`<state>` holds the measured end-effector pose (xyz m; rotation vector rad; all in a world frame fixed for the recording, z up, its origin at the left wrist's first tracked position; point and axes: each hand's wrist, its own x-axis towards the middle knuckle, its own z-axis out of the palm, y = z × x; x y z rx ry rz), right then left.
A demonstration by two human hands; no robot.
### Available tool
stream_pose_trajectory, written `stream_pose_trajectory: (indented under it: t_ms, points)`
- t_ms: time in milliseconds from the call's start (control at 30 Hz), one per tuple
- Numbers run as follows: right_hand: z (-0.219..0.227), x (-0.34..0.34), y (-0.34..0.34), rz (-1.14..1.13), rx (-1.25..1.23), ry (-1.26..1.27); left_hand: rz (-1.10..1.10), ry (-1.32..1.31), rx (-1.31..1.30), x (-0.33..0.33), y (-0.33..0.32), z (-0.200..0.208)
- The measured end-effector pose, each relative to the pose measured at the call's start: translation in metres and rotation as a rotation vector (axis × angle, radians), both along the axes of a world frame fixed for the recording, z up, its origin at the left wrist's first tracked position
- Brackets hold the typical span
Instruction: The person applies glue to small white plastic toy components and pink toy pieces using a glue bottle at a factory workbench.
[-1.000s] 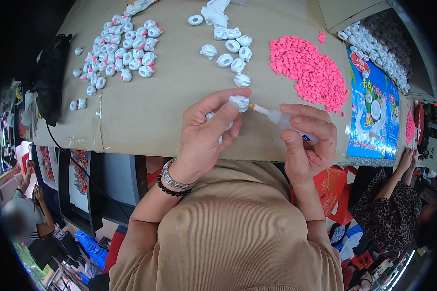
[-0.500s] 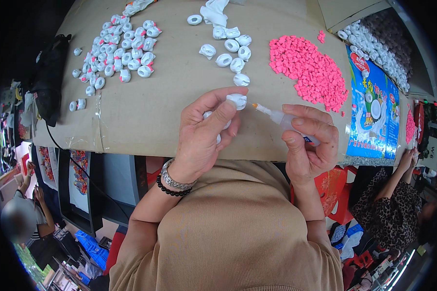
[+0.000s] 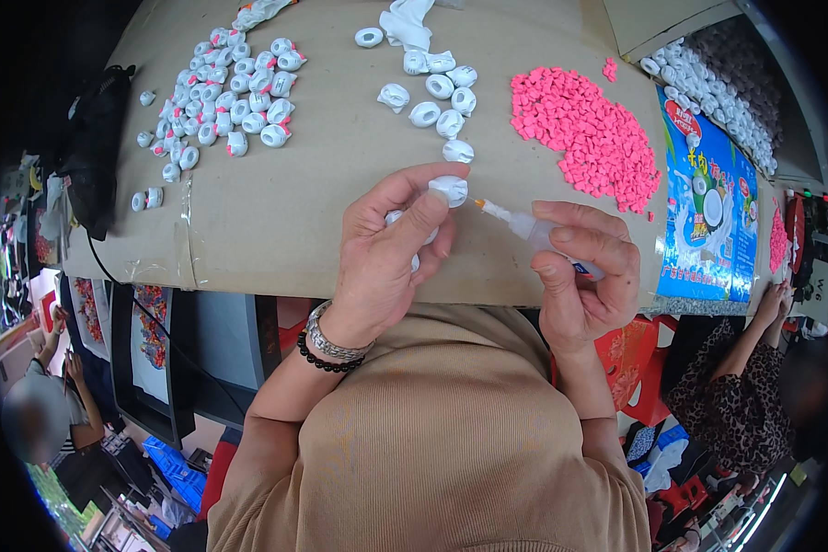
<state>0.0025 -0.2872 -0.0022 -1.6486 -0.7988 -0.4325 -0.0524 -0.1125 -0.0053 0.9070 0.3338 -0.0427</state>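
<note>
Between thumb and forefinger, my left hand (image 3: 386, 244) pinches a small white rounded plastic piece (image 3: 449, 190); more white pieces are tucked in its curled fingers. My right hand (image 3: 591, 276) grips a translucent squeeze bottle (image 3: 535, 228) with a thin needle tip and an orange collar. The tip points left and lies at or just beside the pinched piece; whether it touches I cannot tell. Several loose white pieces (image 3: 439, 86) lie beyond my left hand. Farther right is a heap of small pink pieces (image 3: 580, 133).
At the left of the table lie many white pieces with pink parts (image 3: 239, 92). A blue printed sheet (image 3: 708, 212) is at the right, beside an open box of white pieces (image 3: 718, 101). A black bag (image 3: 97, 147) rests at the left edge. Other people are at both sides.
The squeeze bottle in my right hand has shifted slightly left, bringing its tip closer to the white piece. My left hand has barely moved.
</note>
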Motion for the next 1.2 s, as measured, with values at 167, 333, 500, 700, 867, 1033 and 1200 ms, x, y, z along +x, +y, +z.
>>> stream_pose_trajectory:
  t_ms: [167, 333, 500, 700, 867, 1033, 1200]
  points:
    - [0.001, 0.000, 0.000, 0.001, -0.021, 0.000, -0.026, -0.003, -0.011, -0.001, 0.002, -0.002]
    - [0.001, 0.000, -0.001, -0.002, -0.018, 0.017, 0.001, 0.006, -0.012, 0.000, 0.000, 0.000]
    - [-0.006, 0.000, -0.008, -0.002, 0.110, 0.147, 0.008, -0.004, -0.019, 0.001, 0.001, -0.001]
    - [0.000, 0.028, -0.020, -0.036, 0.408, 0.552, 0.033, 0.023, 0.062, 0.002, -0.002, 0.001]
    - [0.004, 0.054, -0.021, -0.101, 0.218, 0.769, 0.019, 0.016, 0.076, 0.001, -0.001, 0.000]
    - [0.010, 0.076, -0.008, -0.190, -0.299, 0.511, -0.007, -0.007, 0.009, 0.000, 0.002, -0.001]
    - [0.009, 0.087, 0.005, -0.131, -0.718, 0.129, -0.021, -0.005, 0.030, 0.000, 0.002, -0.002]
